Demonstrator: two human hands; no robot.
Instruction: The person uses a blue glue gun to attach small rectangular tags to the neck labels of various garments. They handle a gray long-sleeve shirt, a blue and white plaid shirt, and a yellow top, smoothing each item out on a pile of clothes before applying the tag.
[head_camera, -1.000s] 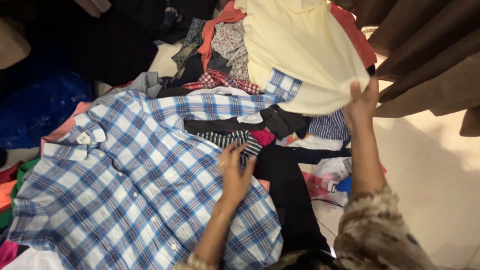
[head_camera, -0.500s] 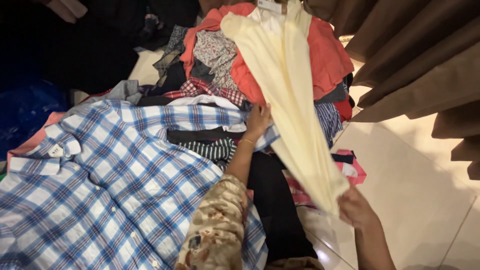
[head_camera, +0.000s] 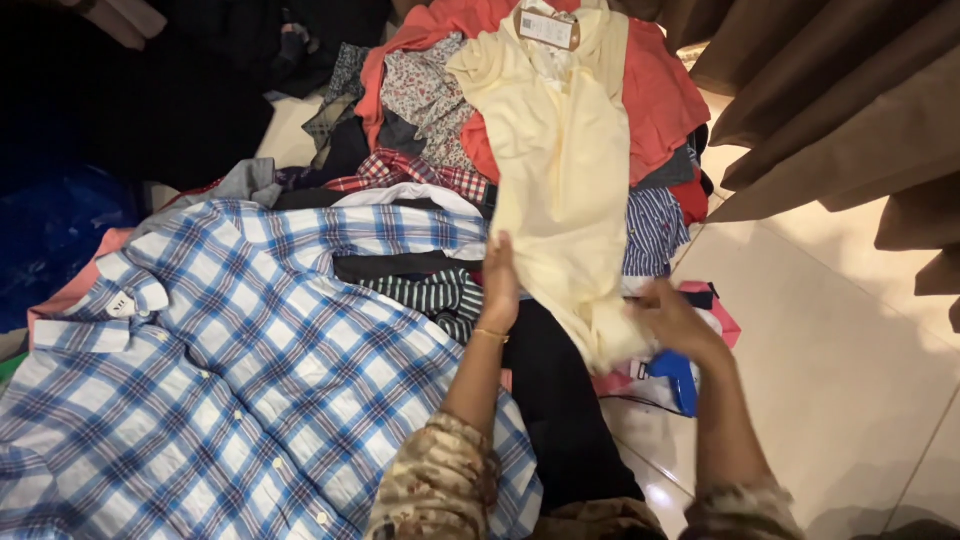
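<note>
A pale yellow garment (head_camera: 560, 170) with a tag at its collar lies stretched over a pile of clothes. My left hand (head_camera: 500, 285) rests flat against its left edge, a thin bracelet on the wrist. My right hand (head_camera: 675, 320) grips the bunched lower end of the yellow garment. A large blue and white checked shirt (head_camera: 240, 370) is spread out to the left, under my left forearm. Both sleeves are camouflage patterned.
An orange-red garment (head_camera: 660, 95), a floral piece (head_camera: 420, 90), a red checked piece (head_camera: 410, 172) and striped pieces lie in the heap. Brown curtains (head_camera: 840, 110) hang at the right over a pale tiled floor (head_camera: 840, 370). A blue item (head_camera: 682, 375) sits by my right hand.
The yellow garment was held high by my right hand, then pulled down and towards me. My left hand moved from the checked shirt up to the garment's edge.
</note>
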